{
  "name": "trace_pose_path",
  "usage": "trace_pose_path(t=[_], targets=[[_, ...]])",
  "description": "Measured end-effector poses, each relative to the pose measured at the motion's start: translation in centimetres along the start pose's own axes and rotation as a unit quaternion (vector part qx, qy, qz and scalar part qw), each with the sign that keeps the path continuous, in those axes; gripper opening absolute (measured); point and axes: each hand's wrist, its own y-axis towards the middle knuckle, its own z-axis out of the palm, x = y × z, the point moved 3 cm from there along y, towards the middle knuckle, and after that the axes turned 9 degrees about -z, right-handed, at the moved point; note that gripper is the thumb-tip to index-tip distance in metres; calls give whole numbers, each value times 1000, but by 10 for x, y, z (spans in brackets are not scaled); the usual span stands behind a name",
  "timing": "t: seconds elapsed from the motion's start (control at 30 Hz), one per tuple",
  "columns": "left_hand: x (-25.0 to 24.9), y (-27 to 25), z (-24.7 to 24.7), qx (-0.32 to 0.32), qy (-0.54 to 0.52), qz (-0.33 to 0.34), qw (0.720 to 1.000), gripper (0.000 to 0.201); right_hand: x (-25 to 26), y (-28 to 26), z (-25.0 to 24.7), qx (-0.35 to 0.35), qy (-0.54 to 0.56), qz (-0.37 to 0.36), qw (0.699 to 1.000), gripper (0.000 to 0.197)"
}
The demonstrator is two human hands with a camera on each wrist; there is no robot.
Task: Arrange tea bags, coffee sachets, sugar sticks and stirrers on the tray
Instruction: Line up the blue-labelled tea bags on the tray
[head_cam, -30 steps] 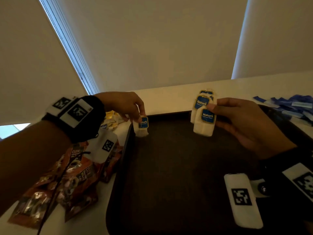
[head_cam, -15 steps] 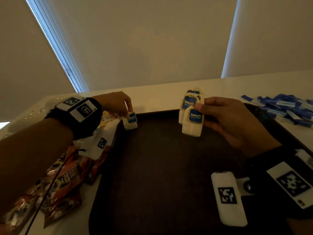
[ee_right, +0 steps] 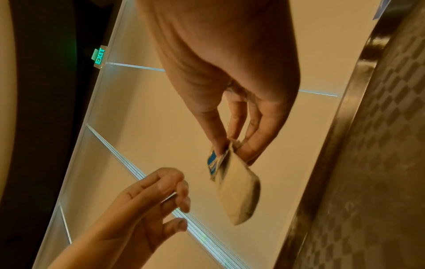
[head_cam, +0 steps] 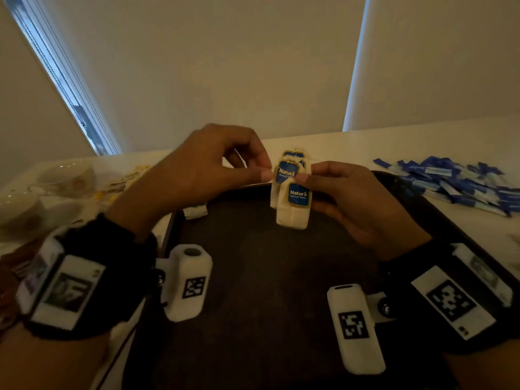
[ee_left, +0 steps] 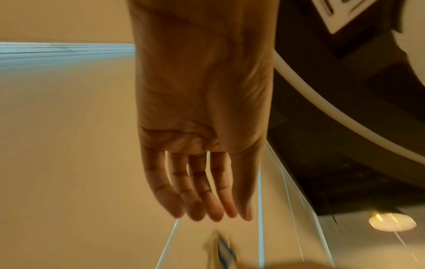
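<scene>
My right hand [head_cam: 305, 178] pinches a small bunch of white tea bags [head_cam: 292, 204] with blue tags above the far part of the dark tray [head_cam: 267, 271]. My left hand [head_cam: 261, 171] has reached across to the bunch, its thumb and forefinger right beside the top tag. The right wrist view shows this left hand [ee_right: 179, 196] loosely spread and holding nothing, a short gap away from the tea bags [ee_right: 239, 191] in my right hand [ee_right: 232, 147]. One lone tea bag [head_cam: 194, 212] lies in the tray's far left corner.
Blue sugar sticks [head_cam: 464, 184] are piled on the white counter right of the tray. On the left stand pale cups [head_cam: 64, 175], with yellow sachets [head_cam: 121, 187] and brown coffee sachets [head_cam: 11, 271] near them. A wall runs behind the counter.
My left hand set its single tea bag down in the tray's far left corner, let go, and moved right to the bunch. My right hand stayed put with the bunch.
</scene>
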Motion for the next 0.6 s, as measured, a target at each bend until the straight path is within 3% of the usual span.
trace_pose_path(t=[0.23, 0.6], targets=[[8, 8, 34, -10, 15, -32, 999, 31, -1, -6, 6, -5, 15, 16, 1000, 21], [9, 7, 37, 3, 0, -91, 996, 31, -3, -9, 9, -12, -12, 39, 999, 10]])
